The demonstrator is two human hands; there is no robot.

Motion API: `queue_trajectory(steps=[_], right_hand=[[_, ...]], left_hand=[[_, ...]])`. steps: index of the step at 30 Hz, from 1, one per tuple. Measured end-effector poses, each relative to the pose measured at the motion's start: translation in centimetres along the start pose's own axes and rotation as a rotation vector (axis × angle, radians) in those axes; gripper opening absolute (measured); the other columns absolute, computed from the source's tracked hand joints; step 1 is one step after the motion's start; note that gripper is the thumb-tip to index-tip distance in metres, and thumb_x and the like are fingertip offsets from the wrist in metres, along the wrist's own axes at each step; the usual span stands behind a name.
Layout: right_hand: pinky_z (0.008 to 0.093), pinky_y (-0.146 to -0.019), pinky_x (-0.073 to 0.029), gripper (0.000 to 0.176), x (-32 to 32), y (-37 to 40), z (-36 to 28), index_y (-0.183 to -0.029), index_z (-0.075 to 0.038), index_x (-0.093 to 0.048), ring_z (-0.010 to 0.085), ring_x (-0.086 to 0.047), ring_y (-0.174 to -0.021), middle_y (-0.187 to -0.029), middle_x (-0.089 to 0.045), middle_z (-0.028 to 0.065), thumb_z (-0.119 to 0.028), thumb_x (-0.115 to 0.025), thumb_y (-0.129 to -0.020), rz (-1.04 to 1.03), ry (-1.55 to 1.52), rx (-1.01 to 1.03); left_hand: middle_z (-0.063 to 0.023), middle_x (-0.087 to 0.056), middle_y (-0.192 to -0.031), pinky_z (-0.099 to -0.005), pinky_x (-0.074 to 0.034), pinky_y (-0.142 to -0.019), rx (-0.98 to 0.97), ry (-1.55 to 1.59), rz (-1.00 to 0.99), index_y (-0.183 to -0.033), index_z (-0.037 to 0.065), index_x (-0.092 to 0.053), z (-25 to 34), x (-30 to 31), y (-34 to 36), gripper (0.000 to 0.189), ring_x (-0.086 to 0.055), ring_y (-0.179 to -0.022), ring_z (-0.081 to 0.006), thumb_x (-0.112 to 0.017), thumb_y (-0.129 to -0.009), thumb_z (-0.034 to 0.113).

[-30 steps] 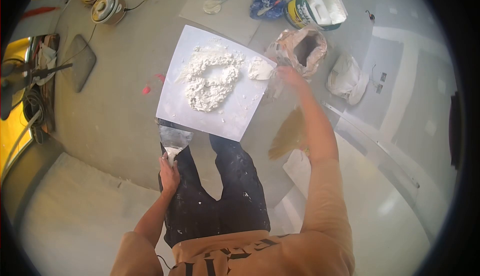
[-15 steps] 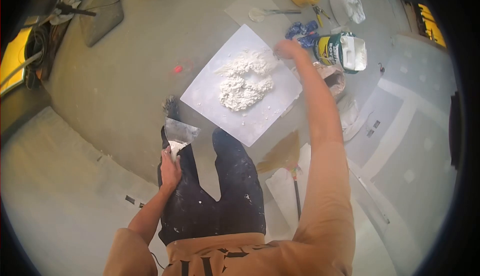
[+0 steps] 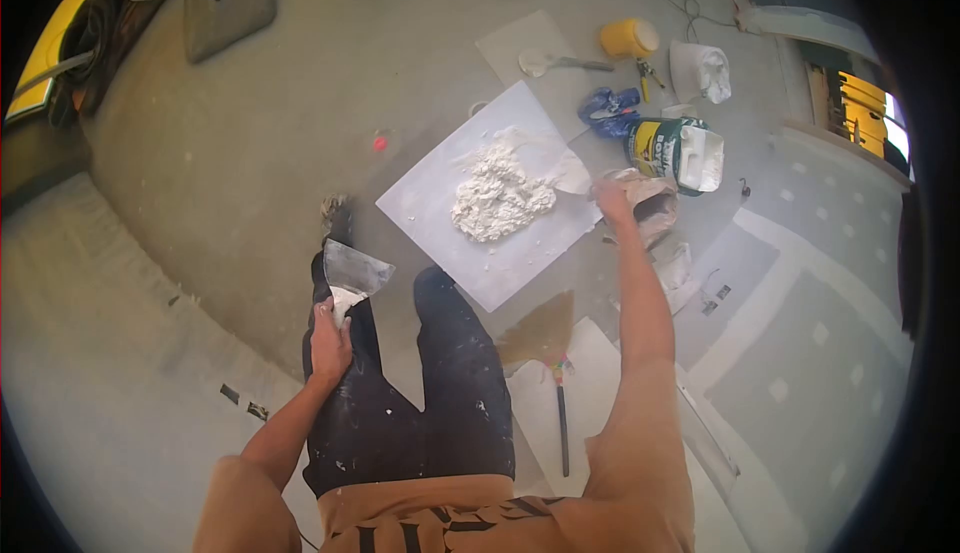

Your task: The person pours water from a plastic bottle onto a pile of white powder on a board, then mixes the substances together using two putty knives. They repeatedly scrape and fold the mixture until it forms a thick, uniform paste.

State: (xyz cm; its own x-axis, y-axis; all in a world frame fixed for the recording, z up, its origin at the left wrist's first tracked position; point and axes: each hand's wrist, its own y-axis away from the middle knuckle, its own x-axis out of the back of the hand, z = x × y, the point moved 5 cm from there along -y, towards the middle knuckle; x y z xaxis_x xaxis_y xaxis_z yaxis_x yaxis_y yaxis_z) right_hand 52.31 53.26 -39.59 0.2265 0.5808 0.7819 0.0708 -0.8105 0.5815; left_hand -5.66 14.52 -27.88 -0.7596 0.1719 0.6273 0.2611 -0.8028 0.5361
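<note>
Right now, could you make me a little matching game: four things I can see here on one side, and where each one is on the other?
Things
1. wide scraper
2. plaster heap
3. broom
4. open bag

Places
A. piled on the square white board
B. right next to the right hand
C. gripped in the left hand
D. lying flat on the floor, no hand on it

Pairs: 1-C, 2-A, 3-D, 4-B
</note>
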Motion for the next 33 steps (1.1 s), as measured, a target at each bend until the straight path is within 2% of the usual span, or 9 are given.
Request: queue_trajectory(steps=[6, 8, 10, 14, 23, 25, 27, 29, 33], right_hand=[[0.0405, -0.091, -0.053, 0.040, 2.6, -6.2, -3.8, -0.130, 0.000, -0.069, 0.0339, -0.071, -0.100, -0.104, -0.076, 0.0184, -0.015, -0.063, -0.093, -0.162, -0.338, -0.023], [0.0424, -0.088, -0.053, 0.036, 1.6, -12.2, -3.5, -0.128, -0.006, -0.071, 0.0343, -0.071, -0.099, -0.104, -0.076, 0.0161, -0.016, -0.062, -0.095, -0.007, -0.117, 0.393], [0.0471, -0.096, -0.048, 0.031, 4.1, -13.6, -10.2, -0.124, -0.015, -0.074, 0.0340, -0.070, -0.106, -0.108, -0.076, 0.0148, -0.018, -0.061, -0.096, -0.153, 0.175, 0.296], [0.0549, -0.110, -0.035, 0.029, 5.2, -14.3, -23.7, -0.120, -0.024, -0.076, 0.0289, -0.066, -0.119, -0.114, -0.075, 0.0111, -0.020, -0.059, -0.097, -0.105, 0.590, 0.575], [0.0486, -0.111, -0.037, 0.022, -2.7, -3.1, -37.9, -0.099, -0.011, -0.081, 0.0264, -0.069, -0.110, -0.105, -0.077, 0.0105, -0.019, -0.061, -0.093, -0.168, 1.234, 0.913], [0.0468, -0.106, -0.039, 0.024, -2.5, 4.5, -38.3, -0.103, -0.008, -0.080, 0.0277, -0.064, -0.114, -0.106, -0.075, 0.0110, -0.020, -0.061, -0.094, 0.091, 1.398, 0.992], [0.0457, -0.097, -0.044, 0.019, -3.3, 9.9, -36.8, -0.100, -0.013, -0.079, 0.0271, -0.059, -0.105, -0.102, -0.067, 0.0082, -0.015, -0.065, -0.087, 0.009, 1.374, 0.838], [0.0447, -0.090, -0.047, 0.037, -5.1, 12.2, -32.9, -0.125, -0.007, -0.071, 0.0295, -0.060, -0.105, -0.109, -0.063, 0.0111, -0.010, -0.063, -0.089, -0.028, 1.207, 0.497], [0.0432, -0.084, -0.049, 0.049, -5.7, 16.0, -25.8, -0.142, -0.008, -0.060, 0.0316, -0.060, -0.108, -0.112, -0.059, 0.0122, -0.009, -0.058, -0.094, 0.099, 0.624, 0.415]], left_hand=[[-0.0316, -0.052, -0.131, -0.0510, -0.048, -0.100, -0.003, 0.001, 0.031, -0.138, -0.008, -0.043, 0.0, 0.4, 0.3, 0.047, -0.054, -0.120, -0.0516, -0.063, -0.098, 0.007], [-0.0315, -0.052, -0.132, -0.0508, -0.048, -0.100, -0.041, -0.050, 0.071, -0.137, -0.008, -0.044, -0.6, 0.2, 0.4, 0.046, -0.054, -0.120, -0.0514, -0.063, -0.098, 0.006], [-0.0315, -0.052, -0.132, -0.0505, -0.048, -0.101, -0.081, -0.100, 0.107, -0.137, -0.008, -0.044, -0.6, 0.3, 0.6, 0.046, -0.054, -0.120, -0.0512, -0.064, -0.097, 0.006], [-0.0313, -0.051, -0.132, -0.0500, -0.048, -0.099, -0.026, -0.005, 0.093, -0.138, -0.008, -0.044, -0.4, 0.8, 0.3, 0.047, -0.055, -0.119, -0.0510, -0.064, -0.097, 0.006], [-0.0284, -0.052, -0.127, -0.0498, -0.050, -0.096, 0.006, 0.023, 0.126, -0.139, -0.007, -0.045, -1.1, 0.9, 0.1, 0.047, -0.058, -0.117, -0.0483, -0.064, -0.097, 0.006], [-0.0282, -0.052, -0.127, -0.0499, -0.050, -0.097, -0.006, 0.020, 0.135, -0.139, -0.007, -0.045, -0.8, 1.2, -0.1, 0.047, -0.058, -0.117, -0.0484, -0.064, -0.097, 0.006], [-0.0288, -0.052, -0.127, -0.0497, -0.049, -0.097, 0.024, 0.081, 0.075, -0.138, -0.007, -0.046, -0.4, 1.6, -0.2, 0.047, -0.057, -0.118, -0.0492, -0.065, -0.097, 0.006], [-0.0271, -0.051, -0.126, -0.0508, -0.050, -0.094, -0.023, 0.072, 0.085, -0.138, -0.006, -0.046, -0.5, 1.4, -0.1, 0.048, -0.058, -0.115, -0.0492, -0.065, -0.097, 0.007], [-0.0240, -0.051, -0.125, -0.0515, -0.052, -0.090, -0.103, 0.058, 0.015, -0.138, -0.004, -0.046, 0.4, 1.1, -1.0, 0.050, -0.059, -0.112, -0.0483, -0.067, -0.094, 0.006]])
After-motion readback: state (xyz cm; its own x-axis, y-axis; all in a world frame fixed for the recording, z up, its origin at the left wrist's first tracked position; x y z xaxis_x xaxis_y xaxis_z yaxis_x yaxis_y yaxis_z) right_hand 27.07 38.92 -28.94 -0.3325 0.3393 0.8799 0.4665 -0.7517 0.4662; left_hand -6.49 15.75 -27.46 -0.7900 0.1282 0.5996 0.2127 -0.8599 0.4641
